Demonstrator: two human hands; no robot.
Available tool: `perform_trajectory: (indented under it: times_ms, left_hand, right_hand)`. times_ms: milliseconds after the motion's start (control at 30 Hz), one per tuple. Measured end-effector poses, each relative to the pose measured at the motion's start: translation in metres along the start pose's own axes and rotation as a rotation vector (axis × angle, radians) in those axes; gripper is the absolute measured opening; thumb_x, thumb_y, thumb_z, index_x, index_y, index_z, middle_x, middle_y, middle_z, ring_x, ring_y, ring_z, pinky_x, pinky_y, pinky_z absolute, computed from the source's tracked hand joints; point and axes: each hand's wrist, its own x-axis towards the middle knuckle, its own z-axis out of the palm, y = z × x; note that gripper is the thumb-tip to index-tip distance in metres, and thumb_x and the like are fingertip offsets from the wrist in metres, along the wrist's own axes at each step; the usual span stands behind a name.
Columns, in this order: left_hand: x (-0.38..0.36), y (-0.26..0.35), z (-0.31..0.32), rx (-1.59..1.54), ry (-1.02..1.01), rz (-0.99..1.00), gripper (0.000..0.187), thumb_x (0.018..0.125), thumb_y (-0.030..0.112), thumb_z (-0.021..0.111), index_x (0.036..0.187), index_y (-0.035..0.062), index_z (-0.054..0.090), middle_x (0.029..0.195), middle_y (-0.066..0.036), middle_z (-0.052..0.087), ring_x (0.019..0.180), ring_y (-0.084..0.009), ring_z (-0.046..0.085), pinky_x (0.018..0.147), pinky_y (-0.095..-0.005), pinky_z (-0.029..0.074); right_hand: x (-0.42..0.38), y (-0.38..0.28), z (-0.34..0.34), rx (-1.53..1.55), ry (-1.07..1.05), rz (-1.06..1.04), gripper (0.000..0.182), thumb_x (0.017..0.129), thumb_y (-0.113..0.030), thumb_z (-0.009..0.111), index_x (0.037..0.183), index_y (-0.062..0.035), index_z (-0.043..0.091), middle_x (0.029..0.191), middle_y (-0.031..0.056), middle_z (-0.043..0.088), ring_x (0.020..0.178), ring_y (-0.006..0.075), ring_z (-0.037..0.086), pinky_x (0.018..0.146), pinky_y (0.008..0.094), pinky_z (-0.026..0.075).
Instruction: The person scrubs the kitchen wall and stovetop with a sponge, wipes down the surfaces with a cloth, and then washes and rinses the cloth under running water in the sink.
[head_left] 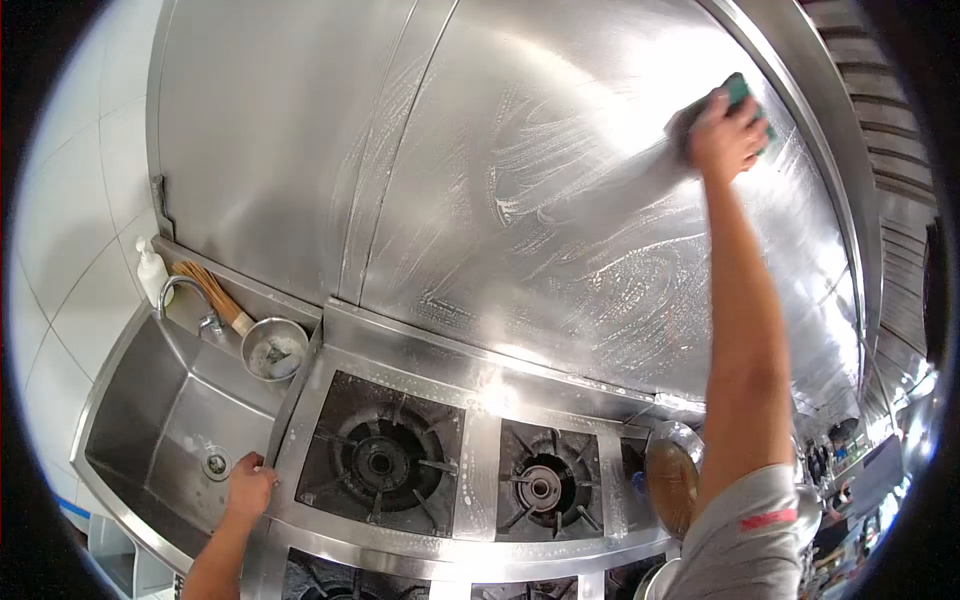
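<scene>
High on the right of the stainless steel wall panel [450, 200], my right hand [725, 140] presses a green scouring pad [738, 90] against the metal, its fingers closed over the pad. White soapy streaks swirl across the panel below and to the left of that hand. Down at the lower left, my left hand [250, 487] is closed at the rim between the sink [215, 415] and the stove [290, 470]. Its fingers curl over that edge; their undersides are hidden.
Burners [380, 460] with iron grates fill the stovetop. Behind the sink are a faucet [208, 318], a white pump bottle [152, 272], a bamboo brush [220, 298] and a metal bowl [262, 345]. A round metal pan [672, 475] stands by my right arm.
</scene>
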Motion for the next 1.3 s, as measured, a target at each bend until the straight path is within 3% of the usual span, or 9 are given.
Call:
perform_trajectory:
  times_ms: [133, 200, 433, 600, 700, 833, 933, 1100, 1300]
  left_hand:
    - [-0.001, 0.013, -0.007, 0.179, 0.034, 0.100, 0.041, 0.072, 0.017, 0.066, 0.103, -0.0092, 0.067, 0.097, -0.024, 0.071, 0.087, -0.0330, 0.068, 0.080, -0.0391, 0.053]
    - [0.012, -0.008, -0.005, 0.120, 0.028, 0.123, 0.041, 0.070, 0.018, 0.066, 0.102, -0.0077, 0.068, 0.095, -0.024, 0.071, 0.087, -0.0350, 0.068, 0.080, -0.0405, 0.053]
    - [0.028, -0.045, -0.001, 0.092, 0.073, 0.125, 0.035, 0.067, 0.018, 0.066, 0.092, -0.0074, 0.065, 0.085, -0.025, 0.069, 0.081, -0.0364, 0.068, 0.075, -0.0432, 0.052]
    - [-0.004, 0.011, 0.000, 0.042, 0.007, 0.102, 0.037, 0.070, 0.018, 0.065, 0.096, -0.0080, 0.065, 0.085, -0.023, 0.068, 0.077, -0.0355, 0.066, 0.076, -0.0397, 0.052]
    - [-0.012, 0.023, -0.005, 0.091, 0.008, 0.135, 0.039, 0.072, 0.018, 0.065, 0.101, -0.0086, 0.065, 0.090, -0.025, 0.070, 0.083, -0.0380, 0.067, 0.080, -0.0398, 0.052]
    - [0.007, -0.013, -0.005, 0.169, 0.018, 0.111, 0.042, 0.075, 0.019, 0.065, 0.106, -0.0090, 0.065, 0.109, -0.030, 0.069, 0.103, -0.0421, 0.068, 0.091, -0.0422, 0.053]
    - [0.015, -0.038, -0.001, 0.369, 0.139, 0.309, 0.045, 0.076, 0.022, 0.065, 0.110, -0.0076, 0.065, 0.125, -0.034, 0.063, 0.116, -0.0443, 0.063, 0.101, -0.0430, 0.050]
    - [0.024, -0.049, -0.006, 0.278, -0.038, 0.286, 0.052, 0.076, 0.020, 0.066, 0.121, -0.0042, 0.061, 0.124, -0.036, 0.061, 0.114, -0.0456, 0.063, 0.100, -0.0447, 0.050]
    - [-0.017, 0.018, -0.010, -0.194, -0.135, -0.075, 0.046, 0.076, 0.014, 0.064, 0.120, 0.0002, 0.059, 0.108, -0.022, 0.063, 0.099, -0.0334, 0.063, 0.089, -0.0403, 0.051]
  right_hand:
    - [0.061, -0.084, 0.023, 0.074, -0.056, -0.176, 0.055, 0.099, -0.052, 0.056, 0.126, -0.0046, 0.064, 0.127, 0.0267, 0.061, 0.127, 0.0437, 0.053, 0.106, 0.0537, 0.045]
    - [0.020, -0.137, 0.004, -0.059, -0.007, -0.400, 0.051, 0.102, -0.029, 0.054, 0.145, -0.0032, 0.050, 0.154, 0.0250, 0.042, 0.145, 0.0449, 0.035, 0.123, 0.0543, 0.024]
    - [0.096, 0.050, -0.017, -0.137, -0.089, -0.491, 0.067, 0.099, -0.053, 0.055, 0.146, -0.0072, 0.049, 0.142, 0.0288, 0.051, 0.135, 0.0456, 0.045, 0.114, 0.0555, 0.037]
    - [0.156, 0.180, -0.033, -0.214, -0.393, -0.035, 0.073, 0.100, -0.050, 0.054, 0.156, -0.0062, 0.036, 0.154, 0.0321, 0.036, 0.145, 0.0470, 0.034, 0.120, 0.0543, 0.030]
    - [0.135, 0.135, -0.010, -0.074, -0.186, 0.166, 0.072, 0.100, -0.050, 0.054, 0.155, -0.0067, 0.037, 0.154, 0.0323, 0.036, 0.144, 0.0469, 0.035, 0.119, 0.0549, 0.031]
    - [0.073, -0.051, 0.011, -0.056, -0.039, -0.265, 0.060, 0.095, -0.051, 0.059, 0.144, -0.0187, 0.054, 0.140, 0.0258, 0.054, 0.133, 0.0463, 0.048, 0.112, 0.0553, 0.040]
    - [0.034, -0.207, -0.024, -0.073, -0.417, -0.208, 0.061, 0.099, -0.035, 0.059, 0.153, -0.0106, 0.043, 0.150, 0.0234, 0.043, 0.147, 0.0431, 0.032, 0.121, 0.0517, 0.029]
    - [0.059, -0.151, 0.007, -0.013, -0.207, -0.703, 0.051, 0.094, -0.046, 0.064, 0.137, -0.0175, 0.061, 0.138, 0.0191, 0.058, 0.132, 0.0389, 0.051, 0.108, 0.0514, 0.045]
    - [0.107, -0.021, 0.026, -0.256, -0.184, -0.009, 0.072, 0.095, -0.055, 0.059, 0.153, -0.0151, 0.045, 0.153, 0.0300, 0.039, 0.143, 0.0458, 0.037, 0.116, 0.0583, 0.034]
